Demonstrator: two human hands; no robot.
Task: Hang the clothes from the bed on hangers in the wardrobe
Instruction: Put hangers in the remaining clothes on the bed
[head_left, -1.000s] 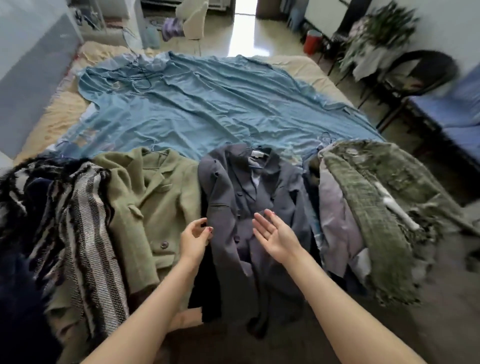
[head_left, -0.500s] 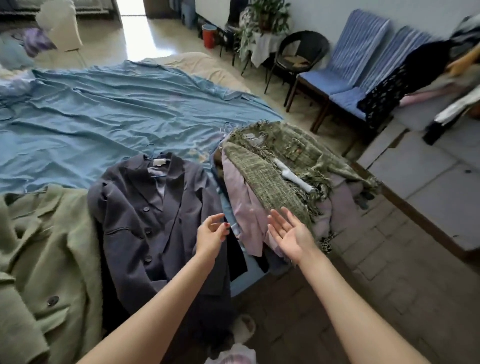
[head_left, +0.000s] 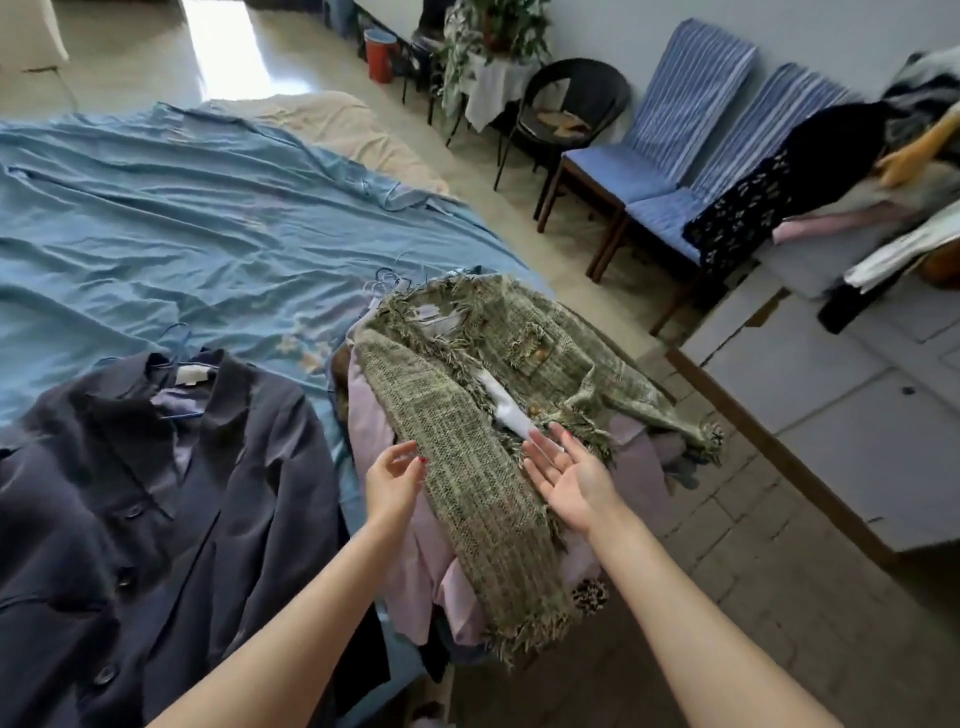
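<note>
Head view. Two hands over the bed's near corner, both holding nothing: left hand (head_left: 393, 480) with fingers loosely curled, just above the left edge of a green tweed jacket (head_left: 483, 415); right hand (head_left: 569, 475) palm up, fingers straight and relaxed, over that jacket's fringed front. Cannot tell whether either touches the cloth.

Two jackets plainly in view on the bed: the green tweed one lying on top of a lilac garment (head_left: 415, 561) at the corner, sleeve trailing over the edge, and a dark navy jacket (head_left: 171, 493) to its left, spread flat with a blue hanger (head_left: 179, 338) showing at the collar. More thin hanger hooks (head_left: 389, 278) poking out by the tweed collar; number unclear.

Against half a second ago: view swung further right, the pale green coat gone from the left edge, the tweed jacket now central, both hands moved from the navy jacket's side to above the tweed.

Bed covered by a wrinkled blue sheet (head_left: 182, 218) over a cream blanket (head_left: 332, 119). Floor shiny and pale further off, grey brick nearby. Two blue striped chairs (head_left: 675, 119) along the wall, one black round chair (head_left: 576, 98), a potted plant (head_left: 493, 31), a red bucket (head_left: 379, 54). At right, a grey cabinet (head_left: 831, 405) with heaped clothes (head_left: 841, 171) above.
</note>
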